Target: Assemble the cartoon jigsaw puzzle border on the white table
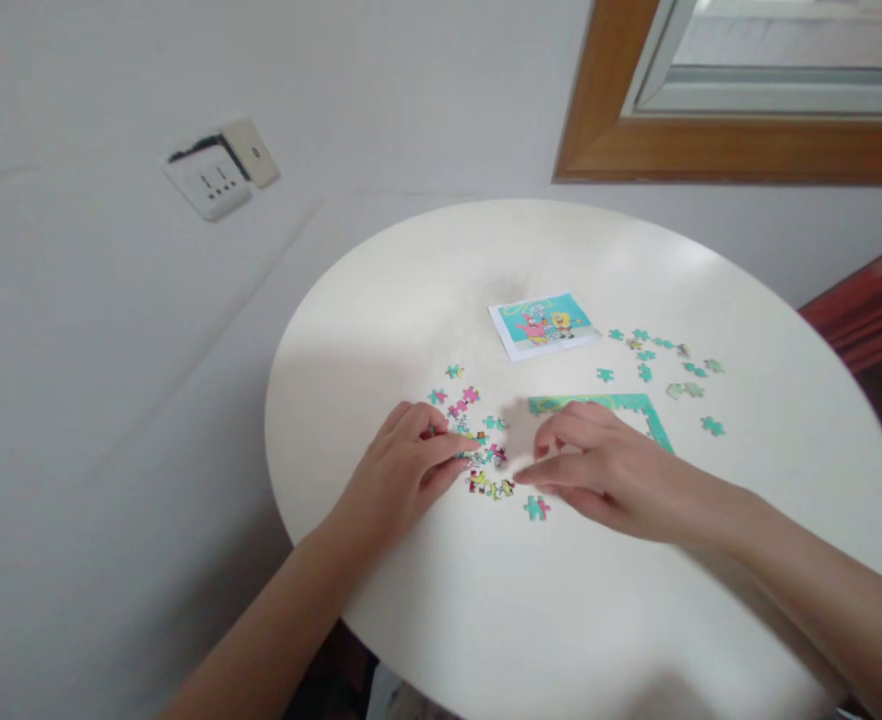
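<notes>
My left hand (403, 462) rests at the left side of a loose cluster of small jigsaw puzzle pieces (477, 482). Its index finger and thumb are stretched over the pieces, slightly apart, and cover some of them. To the right, my right hand (602, 468) hovers low with its index fingertip at the cluster's right edge and its other fingers loosely bent. I see no piece lifted in it. Behind it lies a partly joined green puzzle border (657, 428), its lower left part hidden by the hand. A green-and-pink piece (537, 508) lies just below the right fingertips.
A picture card (546, 325) with cartoon figures lies farther back on the round white table (411, 270). Several green pieces (645, 372) are scattered at the right. A wall with a socket (212, 180) stands at the left, and a wood-framed window (733, 150) is behind.
</notes>
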The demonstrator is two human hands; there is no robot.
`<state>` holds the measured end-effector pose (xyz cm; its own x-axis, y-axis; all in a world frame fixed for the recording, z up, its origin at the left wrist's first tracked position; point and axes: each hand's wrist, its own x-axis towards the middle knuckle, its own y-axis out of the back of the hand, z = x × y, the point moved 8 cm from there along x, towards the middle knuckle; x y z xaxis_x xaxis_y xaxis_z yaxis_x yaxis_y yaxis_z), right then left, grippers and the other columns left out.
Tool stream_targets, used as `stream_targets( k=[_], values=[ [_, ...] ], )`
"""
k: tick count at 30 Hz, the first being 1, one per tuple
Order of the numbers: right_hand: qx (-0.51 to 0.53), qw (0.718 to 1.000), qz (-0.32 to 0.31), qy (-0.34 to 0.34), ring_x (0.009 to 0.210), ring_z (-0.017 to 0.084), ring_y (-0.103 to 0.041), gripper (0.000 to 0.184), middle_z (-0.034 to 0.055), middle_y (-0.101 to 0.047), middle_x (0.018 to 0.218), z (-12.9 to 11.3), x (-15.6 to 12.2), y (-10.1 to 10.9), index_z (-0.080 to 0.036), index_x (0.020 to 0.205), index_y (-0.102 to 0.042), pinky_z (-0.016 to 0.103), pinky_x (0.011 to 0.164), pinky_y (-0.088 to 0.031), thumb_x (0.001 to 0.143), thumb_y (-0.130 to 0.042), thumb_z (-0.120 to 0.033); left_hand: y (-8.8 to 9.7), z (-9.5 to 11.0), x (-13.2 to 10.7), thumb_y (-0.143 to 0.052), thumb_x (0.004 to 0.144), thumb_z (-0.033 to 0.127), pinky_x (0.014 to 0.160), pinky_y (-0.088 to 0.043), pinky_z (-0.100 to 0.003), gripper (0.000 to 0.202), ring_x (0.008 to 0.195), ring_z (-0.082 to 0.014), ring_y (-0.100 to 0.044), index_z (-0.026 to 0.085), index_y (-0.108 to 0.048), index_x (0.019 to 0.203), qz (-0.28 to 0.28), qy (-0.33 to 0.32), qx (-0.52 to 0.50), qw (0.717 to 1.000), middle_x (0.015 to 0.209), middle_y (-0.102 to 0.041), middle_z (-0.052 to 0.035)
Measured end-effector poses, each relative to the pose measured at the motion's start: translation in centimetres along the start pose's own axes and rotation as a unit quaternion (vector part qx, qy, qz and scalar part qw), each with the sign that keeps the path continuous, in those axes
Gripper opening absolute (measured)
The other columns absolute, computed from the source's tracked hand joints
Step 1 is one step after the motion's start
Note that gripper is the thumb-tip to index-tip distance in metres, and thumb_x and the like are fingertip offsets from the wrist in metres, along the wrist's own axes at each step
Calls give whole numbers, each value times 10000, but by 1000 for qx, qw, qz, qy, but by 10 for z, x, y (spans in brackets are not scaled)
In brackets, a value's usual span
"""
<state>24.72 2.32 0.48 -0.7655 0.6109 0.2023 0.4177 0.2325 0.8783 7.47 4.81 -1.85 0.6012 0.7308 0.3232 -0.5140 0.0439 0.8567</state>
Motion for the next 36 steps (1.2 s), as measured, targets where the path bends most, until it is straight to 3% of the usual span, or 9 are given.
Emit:
stream_targets(
  k=[5,12,18,25,29,36],
  values=[
    [-20,1000,-17,0,1125,238,-537,359,67,-631,1218,-2,-1,-14,-295,1268,-660,432,961,-378,946,-559,-171,12,-5,-2,-593,942,129,779,-434,-322,264,877,-183,-512,249,-724,1137,53,-4,-30,998,933,-535,-33],
    [-22,999,-27,11,1172,254,-516,397,72,-632,1268,-5,-5,-17,-303,1321,-625,444,983,-373,957,-528,-180,45,-22,-17,-555,955,117,727,-453,-285,265,825,-148,-534,218,-726,1130,189,104,-72,974,878,-525,-15],
    [-26,999,-30,5,1152,254,-522,385,72,-634,1255,-5,-2,-22,-294,1308,-632,445,984,-374,952,-533,-186,53,-22,-26,-556,955,113,726,-461,-266,282,821,-130,-534,264,-723,1124,209,124,-81,967,892,-530,1],
    [-47,999,-16,-6,1205,233,-502,435,71,-632,1262,-15,4,-27,-263,1438,-524,431,1012,-355,1005,-489,-241,52,-20,-24,-559,939,96,716,-471,-261,275,819,-133,-541,258,-726,1086,200,117,-87,969,882,-532,0],
    [-79,996,-26,-10,1297,243,-460,412,78,-598,1361,-19,6,-33,-249,1420,-544,447,1055,-327,1013,-482,-262,50,-18,-23,-560,932,87,723,-473,-260,281,829,-134,-548,251,-728,1088,193,113,-94,970,884,-535,-3],
    [-76,997,-11,-19,1263,255,-492,389,90,-605,1374,-18,6,-29,-207,1379,-582,459,1062,-357,1002,-499,-257,52,-14,-20,-554,928,93,694,-488,-259,273,787,-130,-563,250,-725,1071,193,97,-103,971,862,-549,-3]
  ],
)
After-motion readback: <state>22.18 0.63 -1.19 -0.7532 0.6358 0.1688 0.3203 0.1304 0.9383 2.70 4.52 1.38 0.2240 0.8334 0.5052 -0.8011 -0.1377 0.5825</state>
